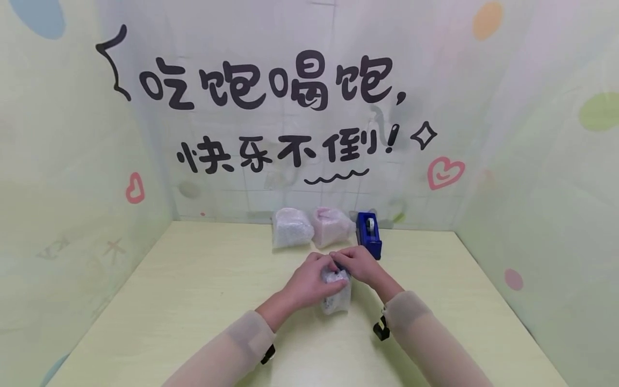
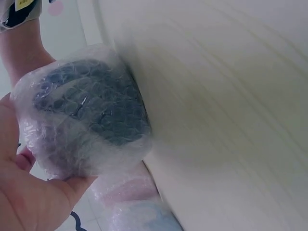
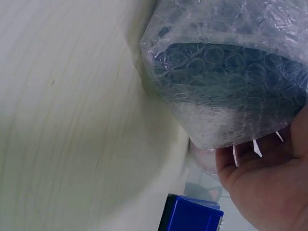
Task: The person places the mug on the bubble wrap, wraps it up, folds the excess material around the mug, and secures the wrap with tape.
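Note:
A bundle of clear bubble wrap (image 1: 338,302) stands on the table between both hands. Through the wrap (image 2: 96,106) in the left wrist view shows something dark blue, its kind blurred by the bubbles. My left hand (image 1: 309,282) grips the upper part of the bundle, thumb along its near side. My right hand (image 1: 361,263) holds the top from the right, fingers bent over the wrap's upper edge. In the right wrist view those fingers (image 3: 245,153) lie partly behind the bubble wrap (image 3: 231,82).
Behind the hands stand a white bubble-wrapped bundle (image 1: 292,230) and a pinkish one (image 1: 331,228), side by side near the back wall. A blue tape dispenser (image 1: 369,236) is just right of them, beyond my right hand. Printed walls enclose the pale table (image 1: 203,301) at the back and sides.

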`<state>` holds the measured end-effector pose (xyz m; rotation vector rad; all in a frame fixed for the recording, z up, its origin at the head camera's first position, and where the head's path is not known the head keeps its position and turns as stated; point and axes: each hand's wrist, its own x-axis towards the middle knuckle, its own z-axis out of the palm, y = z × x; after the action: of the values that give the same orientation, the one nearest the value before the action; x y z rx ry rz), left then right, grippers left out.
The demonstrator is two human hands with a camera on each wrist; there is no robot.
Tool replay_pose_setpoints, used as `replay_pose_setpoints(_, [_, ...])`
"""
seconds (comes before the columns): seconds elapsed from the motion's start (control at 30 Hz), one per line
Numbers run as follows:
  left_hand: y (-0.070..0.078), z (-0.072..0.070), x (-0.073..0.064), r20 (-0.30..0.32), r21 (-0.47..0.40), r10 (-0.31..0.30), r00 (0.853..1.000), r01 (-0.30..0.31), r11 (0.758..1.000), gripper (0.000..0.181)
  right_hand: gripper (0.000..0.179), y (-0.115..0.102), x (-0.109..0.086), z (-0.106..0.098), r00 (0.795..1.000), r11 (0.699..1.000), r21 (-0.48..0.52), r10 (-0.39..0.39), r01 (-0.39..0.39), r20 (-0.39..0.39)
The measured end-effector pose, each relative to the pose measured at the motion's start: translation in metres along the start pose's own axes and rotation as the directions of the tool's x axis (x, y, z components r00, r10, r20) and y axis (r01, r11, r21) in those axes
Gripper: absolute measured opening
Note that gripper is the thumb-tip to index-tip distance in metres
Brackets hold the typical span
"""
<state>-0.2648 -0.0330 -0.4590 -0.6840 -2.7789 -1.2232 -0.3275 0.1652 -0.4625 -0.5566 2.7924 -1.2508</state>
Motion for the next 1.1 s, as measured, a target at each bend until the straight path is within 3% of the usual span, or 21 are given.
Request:
replay_pose_setpoints(0.13, [-0.004, -0.003, 0.001, -0.003, -0.021, -0.001, 1.0, 0.001, 1.0, 0.035, 0.035, -0.004, -0.001, 0.0, 0.998, 0.999, -0.037, -0.016, 0.014, -0.066])
replay_pose_setpoints(0.23, [-0.008, -0.007, 0.003, 0.005, -0.13, -0.019, 1.0, 0.02, 0.991, 0.037, 0.033, -0.01, -0.014, -0.005, 0.983, 0.999, -0.021, 0.043, -0.047, -0.181])
replay_pose_setpoints(0.33, [-0.014, -0.013, 0.005, 0.018, -0.269, -0.043, 0.999, 0.047, 0.962, 0.037, 0.031, -0.025, -0.036, -0.011, 0.961, 0.996, 0.011, 0.093, -0.094, -0.262])
replay_pose_setpoints(0.43, [-0.02, -0.019, 0.007, 0.067, -0.306, -0.061, 0.996, 0.079, 0.949, 0.043, 0.043, -0.044, -0.062, -0.013, 0.977, 0.993, -0.006, 0.118, -0.121, -0.177])
replay_pose_setpoints(0.53, [-0.024, -0.02, 0.008, 0.094, -0.281, -0.067, 0.993, 0.091, 0.955, 0.047, 0.05, -0.058, -0.084, -0.001, 0.993, 0.989, -0.095, 0.114, -0.116, -0.026])
replay_pose_setpoints(0.6, [-0.024, -0.02, 0.009, 0.094, -0.273, -0.069, 0.993, 0.092, 0.957, 0.046, 0.051, -0.059, -0.093, 0.01, 0.994, 0.979, -0.174, 0.109, -0.104, 0.018])
replay_pose_setpoints(0.7, [-0.025, -0.023, 0.006, 0.072, -0.257, -0.071, 0.995, 0.088, 0.962, 0.044, 0.051, -0.057, -0.098, 0.019, 0.998, 0.967, -0.247, 0.056, -0.058, -0.015])
replay_pose_setpoints(0.83, [-0.029, -0.029, 0.0, 0.041, -0.21, -0.087, 0.995, 0.094, 0.973, 0.043, 0.043, -0.054, -0.097, 0.012, 0.999, 0.964, -0.26, 0.04, -0.045, -0.023])
replay_pose_setpoints(1.03, [-0.035, -0.037, -0.005, 0.042, -0.152, -0.096, 0.995, 0.101, 0.983, 0.058, 0.034, -0.051, -0.079, -0.005, 0.997, 0.958, -0.28, 0.073, -0.069, 0.002])
replay_pose_setpoints(1.1, [-0.036, -0.037, -0.004, 0.007, -0.127, -0.105, 0.994, 0.105, 0.986, 0.063, 0.033, -0.05, -0.07, -0.007, 0.998, 0.949, -0.308, 0.065, -0.065, -0.011])
